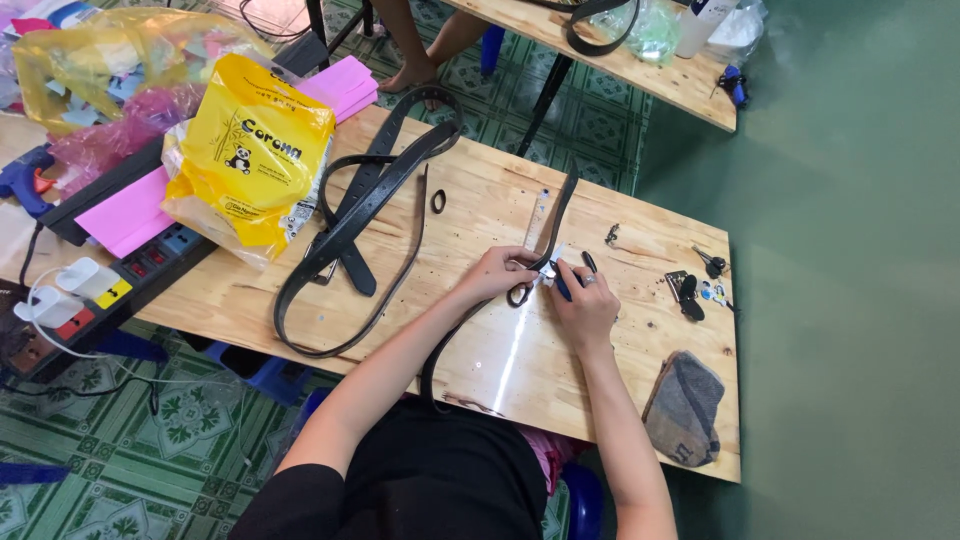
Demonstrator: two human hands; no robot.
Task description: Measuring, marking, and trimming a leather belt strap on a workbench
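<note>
Black belt strap (556,222) pinned by left hand (500,275); right hand (585,305) grips a blue pen (562,287), belts (370,195) beside.

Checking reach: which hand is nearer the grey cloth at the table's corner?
Right. The right hand is just up-left of the grey cloth; the left hand lies farther left.

Open bare desk (520,370) toward the near edge beneath both hands, hemmed left by coiled black belts (350,230) and a yellow plastic bag (245,160), right by small metal fittings (690,288) and a folded grey cloth (685,405), a belt strap (560,215) crossing behind.
</note>
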